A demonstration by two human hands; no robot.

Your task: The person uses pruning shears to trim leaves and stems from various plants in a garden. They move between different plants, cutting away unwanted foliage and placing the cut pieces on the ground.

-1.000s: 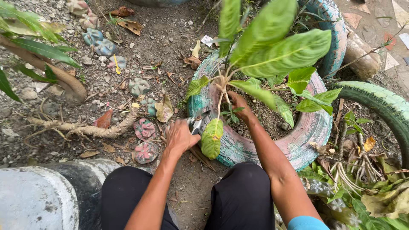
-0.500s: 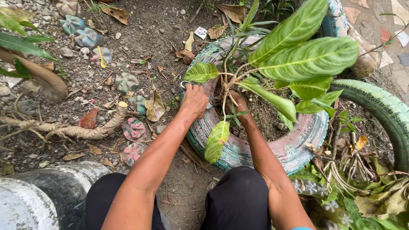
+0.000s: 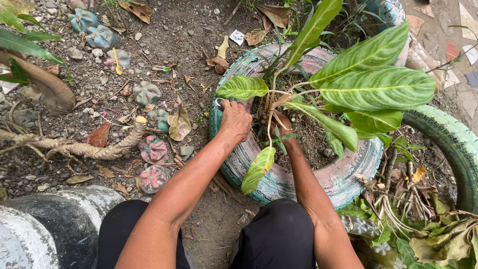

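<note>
A leafy plant [image 3: 378,89] with broad striped green leaves grows in soil inside a painted tyre planter [image 3: 279,182]. My left hand [image 3: 236,119] rests on the tyre's near-left rim with its fingers curled, and a small grey metal tool [image 3: 219,103] pokes out by the thumb. My right hand [image 3: 283,127] reaches into the planter and closes around the pale stems [image 3: 271,107] at the plant's base, partly hidden by leaves. A yellowing leaf [image 3: 258,169] droops over the rim between my forearms.
Painted concrete ornaments [image 3: 152,148] lie on gravelly dirt to the left, beside a bare root [image 3: 74,147] and dry leaves. A green tyre [image 3: 450,144] lies at the right with plant debris [image 3: 433,234] beneath it. A black-and-white tyre [image 3: 45,229] sits at the lower left.
My left hand has moved up from the ground beside the tyre onto its rim near the plant base. The view has shifted closer. My right hand stays at the stems.
</note>
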